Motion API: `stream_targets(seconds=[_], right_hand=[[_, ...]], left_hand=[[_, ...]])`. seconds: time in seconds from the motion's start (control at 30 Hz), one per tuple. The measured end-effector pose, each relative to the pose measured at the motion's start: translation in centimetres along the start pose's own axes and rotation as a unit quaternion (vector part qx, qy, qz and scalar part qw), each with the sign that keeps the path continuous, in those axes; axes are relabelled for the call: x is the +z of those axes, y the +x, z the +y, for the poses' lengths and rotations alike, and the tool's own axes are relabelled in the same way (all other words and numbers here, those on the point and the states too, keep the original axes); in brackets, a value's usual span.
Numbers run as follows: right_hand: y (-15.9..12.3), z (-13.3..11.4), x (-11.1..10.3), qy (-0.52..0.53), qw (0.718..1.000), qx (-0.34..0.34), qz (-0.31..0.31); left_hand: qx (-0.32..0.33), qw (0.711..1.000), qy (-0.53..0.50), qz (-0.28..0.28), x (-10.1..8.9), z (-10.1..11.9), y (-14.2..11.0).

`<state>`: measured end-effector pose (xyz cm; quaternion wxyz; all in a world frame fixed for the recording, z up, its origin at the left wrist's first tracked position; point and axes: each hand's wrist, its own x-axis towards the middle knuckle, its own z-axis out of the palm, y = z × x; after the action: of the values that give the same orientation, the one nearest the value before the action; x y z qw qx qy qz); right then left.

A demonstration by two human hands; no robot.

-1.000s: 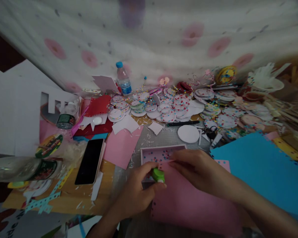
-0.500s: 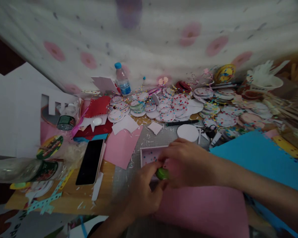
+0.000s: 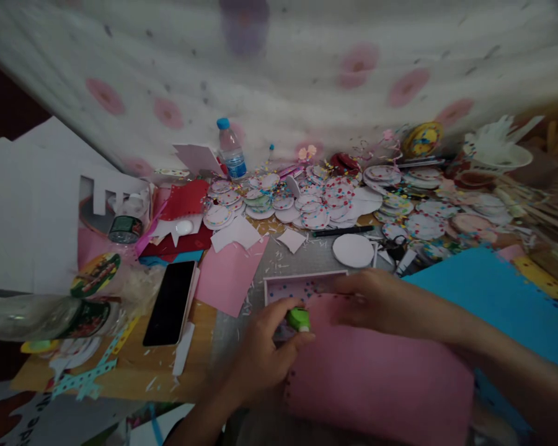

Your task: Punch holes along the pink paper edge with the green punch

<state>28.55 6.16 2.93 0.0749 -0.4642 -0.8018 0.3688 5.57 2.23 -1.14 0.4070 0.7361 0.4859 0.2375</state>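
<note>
My left hand (image 3: 264, 353) is closed around a small green hole punch (image 3: 298, 319) at the upper left edge of a large pink sheet (image 3: 376, 378). My right hand (image 3: 381, 300) grips the top edge of that pink sheet just right of the punch, fingers curled over it. Both hands hover over a shallow white-rimmed tray (image 3: 302, 286) holding coloured confetti dots.
A black phone (image 3: 170, 302) lies to the left beside a smaller pink paper (image 3: 227, 272). A blue sheet (image 3: 497, 297) lies on the right. Several decorated paper discs (image 3: 325, 201), a water bottle (image 3: 231, 148), a white disc (image 3: 352, 250) and a black pen (image 3: 341, 230) fill the back.
My right hand, which covered the punch half a second ago, has slid right along the pink sheet's top edge. The green punch shows again in my left hand.
</note>
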Motion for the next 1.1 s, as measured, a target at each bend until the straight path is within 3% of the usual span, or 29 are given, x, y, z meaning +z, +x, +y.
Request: stream_targets(seconds=[0.13,0.23,0.4,0.53,0.63,0.77,0.87,0.97,1.1], right_hand=[[-1.9,2.0,0.2,0.021,0.999,0.036,0.029],[-2.8,2.9,1.4,0.023,0.998,0.04,0.048],[-2.9,3.4,4.2,0.054,0.99,0.049,0.121],[-2.5,2.6,5.1,0.14,0.985,0.054,0.088],[-2.2,1.7,4.5,0.13,0.987,0.047,0.087],[-1.7,0.4,2.9,0.124,0.988,0.021,0.087],[-1.1,-0.2,2.2,0.128,0.989,0.02,0.065],[-0.6,-0.4,2.2,0.101,0.991,0.02,0.087],[-0.4,-0.4,2.4,0.1,0.989,0.002,0.108]], left_hand=[[0.082,0.983,0.152,-0.06,-0.9,-0.9,0.5],[0.113,0.968,0.213,-0.071,-1.3,-0.8,0.8],[0.049,0.989,0.125,-0.06,-2.0,-0.7,0.5],[-0.009,0.996,0.077,-0.048,-3.1,-1.0,-0.1],[-0.069,0.996,-0.039,-0.041,-3.8,-0.8,-0.3],[-0.121,0.968,-0.214,-0.044,-3.7,-0.3,-0.2],[-0.125,0.953,-0.27,-0.063,-3.4,-0.2,-0.1],[-0.116,0.938,-0.314,-0.095,-3.3,0.0,0.0],[-0.118,0.938,-0.315,-0.084,-3.5,0.0,-0.1]])
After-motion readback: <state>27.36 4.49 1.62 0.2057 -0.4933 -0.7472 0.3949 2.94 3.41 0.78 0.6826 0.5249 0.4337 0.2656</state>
